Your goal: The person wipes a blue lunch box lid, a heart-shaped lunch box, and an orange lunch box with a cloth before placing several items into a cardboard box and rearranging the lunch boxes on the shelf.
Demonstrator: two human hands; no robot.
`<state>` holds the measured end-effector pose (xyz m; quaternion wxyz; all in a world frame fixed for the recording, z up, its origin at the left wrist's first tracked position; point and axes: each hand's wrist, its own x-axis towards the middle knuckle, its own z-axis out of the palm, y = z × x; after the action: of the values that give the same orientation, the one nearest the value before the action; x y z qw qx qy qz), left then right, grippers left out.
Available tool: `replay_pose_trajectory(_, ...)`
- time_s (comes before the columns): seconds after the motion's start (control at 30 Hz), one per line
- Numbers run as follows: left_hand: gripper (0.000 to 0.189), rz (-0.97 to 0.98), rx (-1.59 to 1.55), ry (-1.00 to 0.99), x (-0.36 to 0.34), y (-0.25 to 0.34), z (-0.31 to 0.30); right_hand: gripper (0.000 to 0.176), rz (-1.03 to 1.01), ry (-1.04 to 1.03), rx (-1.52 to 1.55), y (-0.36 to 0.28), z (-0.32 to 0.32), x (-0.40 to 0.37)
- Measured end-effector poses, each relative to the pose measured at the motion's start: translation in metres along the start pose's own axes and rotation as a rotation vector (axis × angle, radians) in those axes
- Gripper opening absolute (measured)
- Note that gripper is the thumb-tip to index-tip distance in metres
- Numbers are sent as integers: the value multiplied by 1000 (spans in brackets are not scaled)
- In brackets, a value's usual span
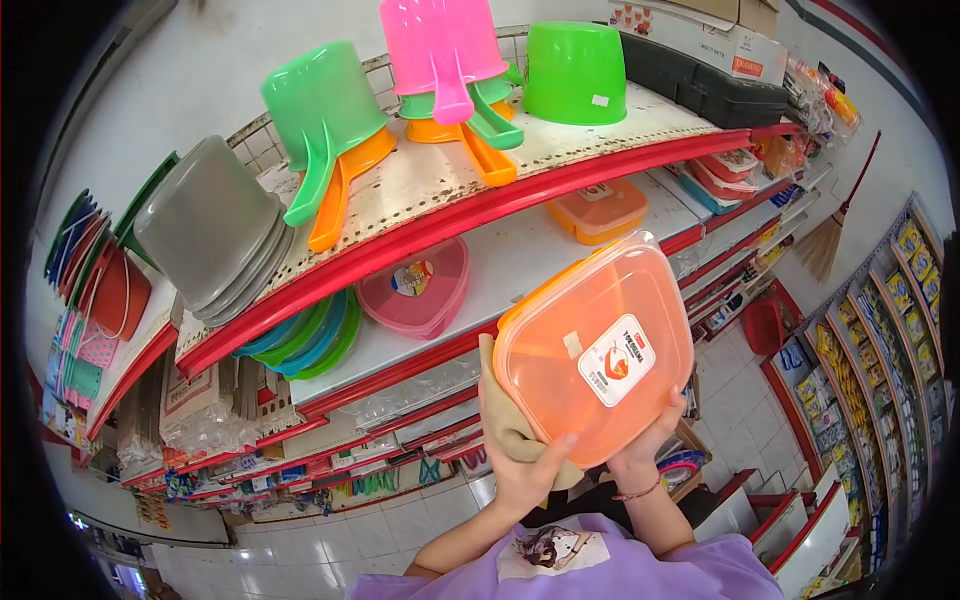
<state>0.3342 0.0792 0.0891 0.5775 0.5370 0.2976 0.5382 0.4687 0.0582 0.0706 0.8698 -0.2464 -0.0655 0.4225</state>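
Observation:
An orange plastic food container (545, 390) with a clear lid and a white label is held up, tilted, in front of the shelf. My left hand (525, 470) is closed on a beige cloth (515, 425), which it presses against the container's left side and lower corner. With its fingers round the lower right edge, my right hand (645, 440) grips the container; a thin bracelet circles that wrist. Behind it, on the middle shelf, sit another orange container (600, 208) and a pink heart-shaped box (415, 290).
Handled dippers (325, 110) and a bright green tub (575, 75) stand on the red-edged top shelf (430, 210), beside stacked grey basins (205, 225). Blue and green bowls (310, 335) lie below. At right are a broom (828, 240) and racks of packets (850, 360).

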Motion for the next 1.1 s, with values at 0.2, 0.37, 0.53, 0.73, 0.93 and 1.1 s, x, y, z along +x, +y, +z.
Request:
replay_pose_trajectory(0.2,75,603,577,107,29,13,8,88,-342,-196,-854,-32,-5,14)
replay_pose_trajectory(0.37,53,950,947,-156,17,4,25,101,95,-413,-404,-50,17,-17)
replay_pose_trajectory(0.53,41,1026,1193,-259,6,11,40,56,197,-253,-150,-56,13,-10)
replay_pose_trajectory(0.73,38,1105,1173,-214,-3,-2,21,57,135,-284,102,-71,6,9)
replay_pose_trajectory(0.93,39,555,604,70,12,-38,-25,52,203,-364,172,-97,-7,19)
replay_pose_trajectory(1.1,52,170,-153,229,32,-3,-13,52,297,-317,114,-84,-9,23)
